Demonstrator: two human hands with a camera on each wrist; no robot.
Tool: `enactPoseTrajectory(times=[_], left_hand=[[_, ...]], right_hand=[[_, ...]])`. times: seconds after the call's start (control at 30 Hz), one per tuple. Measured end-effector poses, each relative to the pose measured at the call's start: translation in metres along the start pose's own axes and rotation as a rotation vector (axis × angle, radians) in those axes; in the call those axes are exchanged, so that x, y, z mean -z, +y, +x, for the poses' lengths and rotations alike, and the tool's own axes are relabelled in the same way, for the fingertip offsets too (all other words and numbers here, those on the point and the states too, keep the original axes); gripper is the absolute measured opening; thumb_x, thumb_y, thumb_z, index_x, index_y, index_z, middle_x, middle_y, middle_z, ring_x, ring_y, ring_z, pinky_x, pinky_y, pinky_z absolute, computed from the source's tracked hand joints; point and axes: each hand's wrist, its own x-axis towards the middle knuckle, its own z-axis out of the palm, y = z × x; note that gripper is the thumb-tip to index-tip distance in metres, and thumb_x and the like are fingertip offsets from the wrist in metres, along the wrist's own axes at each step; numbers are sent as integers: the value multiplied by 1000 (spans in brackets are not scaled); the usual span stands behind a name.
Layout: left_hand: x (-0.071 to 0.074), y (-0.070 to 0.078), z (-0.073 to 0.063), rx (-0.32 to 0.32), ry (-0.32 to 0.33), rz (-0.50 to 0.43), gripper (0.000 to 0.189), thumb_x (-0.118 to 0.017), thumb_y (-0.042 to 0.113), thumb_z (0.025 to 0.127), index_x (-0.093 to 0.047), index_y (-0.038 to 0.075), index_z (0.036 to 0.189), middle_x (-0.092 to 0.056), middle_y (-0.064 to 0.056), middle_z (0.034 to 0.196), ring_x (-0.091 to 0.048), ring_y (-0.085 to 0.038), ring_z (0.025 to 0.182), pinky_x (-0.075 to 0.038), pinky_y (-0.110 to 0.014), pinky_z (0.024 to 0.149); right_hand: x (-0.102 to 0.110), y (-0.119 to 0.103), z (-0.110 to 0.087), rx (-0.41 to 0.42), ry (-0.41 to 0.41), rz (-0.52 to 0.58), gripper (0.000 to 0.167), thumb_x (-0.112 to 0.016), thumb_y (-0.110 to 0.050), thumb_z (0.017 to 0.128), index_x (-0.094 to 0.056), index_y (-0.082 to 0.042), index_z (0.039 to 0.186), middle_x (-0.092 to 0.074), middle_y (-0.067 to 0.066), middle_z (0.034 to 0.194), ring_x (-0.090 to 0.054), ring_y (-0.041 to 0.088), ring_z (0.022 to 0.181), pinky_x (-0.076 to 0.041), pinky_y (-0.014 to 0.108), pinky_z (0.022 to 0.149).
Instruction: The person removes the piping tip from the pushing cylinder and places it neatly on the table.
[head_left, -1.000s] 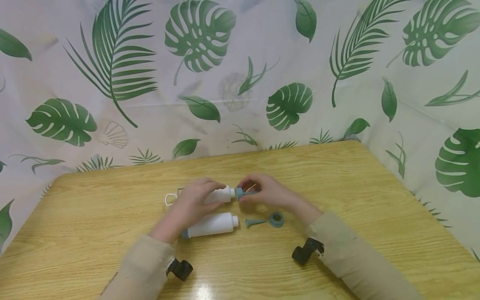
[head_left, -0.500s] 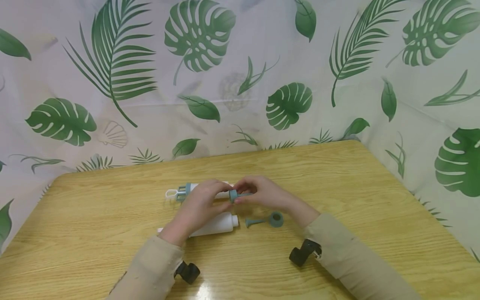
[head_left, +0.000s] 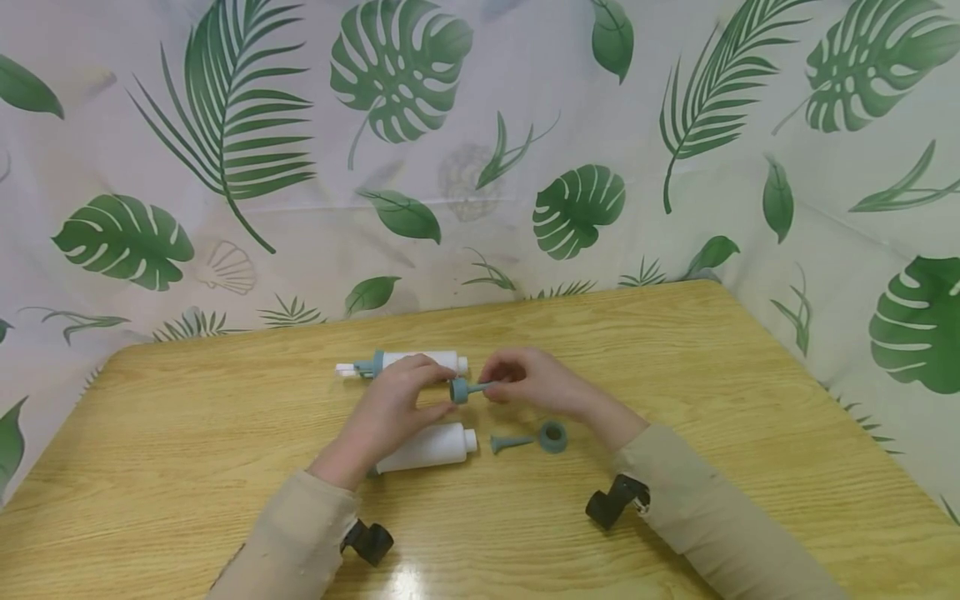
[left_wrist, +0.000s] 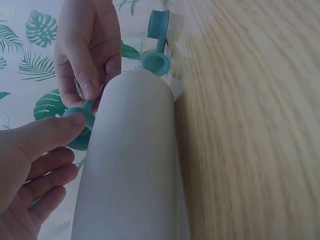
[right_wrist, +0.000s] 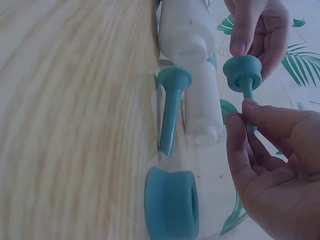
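Note:
Between both hands is a teal screw collar (head_left: 459, 392) with a slim nozzle (right_wrist: 247, 90) sticking out of it. My left hand (head_left: 401, 400) holds the collar by its rim, thumb on the near side. My right hand (head_left: 534, 385) pinches the nozzle's thin stem between thumb and fingertips. Just behind the left hand lies a white tube (head_left: 420, 360) with a bare neck, a teal end and a white handle. A second white tube (head_left: 429, 448) lies nearer, partly covered by the left hand; it fills the middle of the left wrist view.
Right of the nearer tube a loose teal nozzle (head_left: 512, 442) lies on the wooden table (head_left: 675, 358). Beside its tip stands a separate teal collar (right_wrist: 170, 210). A leaf-print cloth (head_left: 480, 242) hangs along the back and right sides.
My left hand has let go of the far tube, which now lies farther back, and has taken the collar. The collar moved left, and my right fingers shifted from it to the nozzle's stem.

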Motion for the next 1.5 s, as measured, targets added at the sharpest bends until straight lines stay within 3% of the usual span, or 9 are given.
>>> enactPoseTrajectory(times=[0.33, 0.5, 0.7, 0.9, 1.17, 1.5], left_hand=[[-2, 3, 1, 6, -14, -25, 33, -80, 13, 77, -70, 4, 107, -65, -2, 96, -63, -18, 91, -52, -30, 79], [-1, 4, 3, 17, -6, -60, 32, -81, 12, 76, -70, 4, 106, -65, -2, 96, -63, -17, 91, -52, -29, 79], [0, 5, 4, 21, 8, -85, 31, -81, 11, 75, -71, 4, 104, -67, -3, 96, -63, -17, 88, -52, -30, 75], [-1, 6, 6, 30, 16, -103, 34, -81, 10, 75, -69, 4, 107, -66, -3, 95, -62, -17, 87, -51, -32, 75], [3, 7, 8, 41, 34, -138, 18, -78, 9, 79, -68, 6, 94, -66, -3, 91, -61, -18, 86, -51, -37, 77], [2, 12, 21, 176, -48, -78, 17, -77, 15, 82, -68, 10, 95, -66, -1, 93, -61, -17, 88, -51, -34, 78]], right_hand=[[-5, -5, 1, -26, 17, 42, 16, -68, -12, 89, -69, -4, 103, -67, 4, 96, -63, 18, 88, -54, 32, 77], [-6, -6, 1, -21, 20, 45, 17, -68, -10, 89, -67, -2, 104, -67, 5, 96, -62, 18, 87, -54, 32, 77], [-5, -6, 2, 0, 27, 30, 30, -71, -12, 87, -64, -3, 115, -64, 5, 89, -61, 18, 80, -53, 35, 73], [-6, -6, 1, 25, 10, 17, 33, -72, -15, 86, -65, -3, 115, -65, 4, 89, -60, 18, 81, -51, 30, 71], [0, -7, -2, 1, 44, 26, 31, -74, -14, 85, -65, -2, 112, -64, 5, 91, -61, 19, 82, -51, 32, 74], [19, -1, -11, -32, 88, -105, 31, -75, -18, 83, -63, -7, 110, -63, 5, 97, -61, 19, 85, -51, 33, 73]])
